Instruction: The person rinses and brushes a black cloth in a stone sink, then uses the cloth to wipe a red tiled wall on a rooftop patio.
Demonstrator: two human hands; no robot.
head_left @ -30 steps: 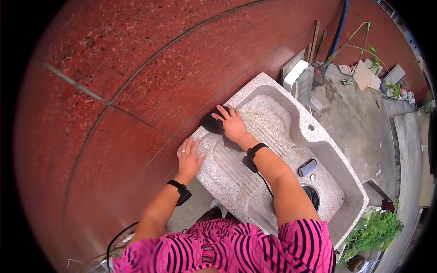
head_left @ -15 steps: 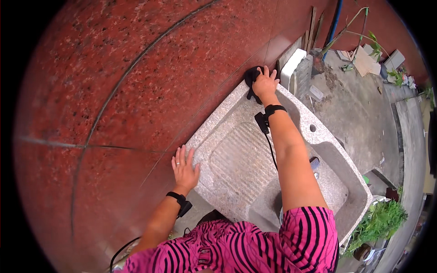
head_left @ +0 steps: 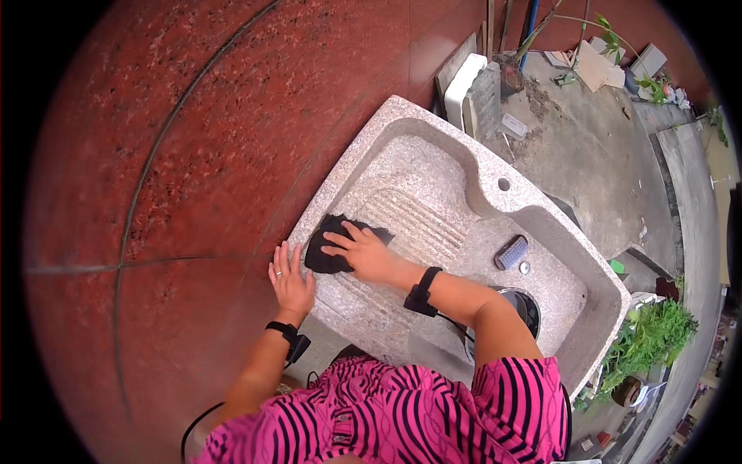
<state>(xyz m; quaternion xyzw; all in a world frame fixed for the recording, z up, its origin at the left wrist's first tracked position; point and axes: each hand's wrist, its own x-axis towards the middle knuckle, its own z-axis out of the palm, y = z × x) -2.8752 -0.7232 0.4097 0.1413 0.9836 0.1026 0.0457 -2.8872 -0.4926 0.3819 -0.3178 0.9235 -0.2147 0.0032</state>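
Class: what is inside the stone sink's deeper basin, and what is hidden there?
In the basin, a bristled brush, a small round disc and part of a dark round object show. The right arm hides another part and anything beneath.

One black cloth, one speckled sink, one brush, two wristbands

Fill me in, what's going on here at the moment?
A person is at a speckled stone sink beside a red wall. The right hand is spread over a crumpled black cloth at the sink's left end, next to the ribbed area. The left hand rests at the sink's left edge, close to the cloth. A brush lies in the basin to the right, and the right forearm partly hides a dark round thing there.
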